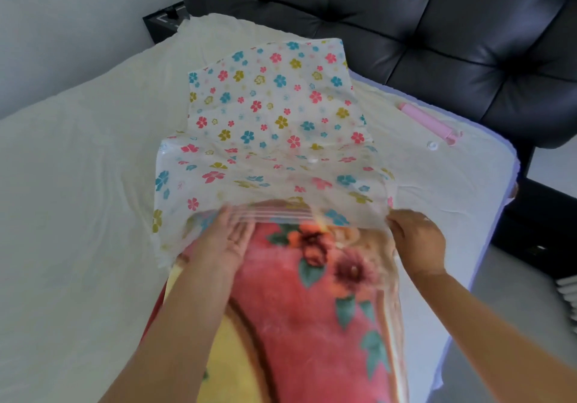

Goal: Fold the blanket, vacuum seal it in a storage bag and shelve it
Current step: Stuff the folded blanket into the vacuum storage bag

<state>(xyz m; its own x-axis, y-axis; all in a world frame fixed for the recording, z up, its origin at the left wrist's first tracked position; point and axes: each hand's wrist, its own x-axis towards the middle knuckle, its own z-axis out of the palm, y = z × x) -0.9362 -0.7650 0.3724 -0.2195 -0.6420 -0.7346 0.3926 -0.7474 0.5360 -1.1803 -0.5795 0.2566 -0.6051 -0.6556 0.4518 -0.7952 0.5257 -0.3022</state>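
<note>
Head view.
- Storage bag (271,115): clear plastic with a flower print, lying on the bed (78,184), mouth toward the person.
- Blanket (296,309): folded, pink and yellow with flowers, its far end just inside the bag mouth.
- Left hand (224,237): fingers straight and flat on the blanket at the bag's zip edge, blurred.
- Right hand (415,240): fingers curled, gripping the bag's right mouth corner.
- Pink pump (427,123): on the bed beside a small white cap (432,145), near the black headboard (406,28).
</note>
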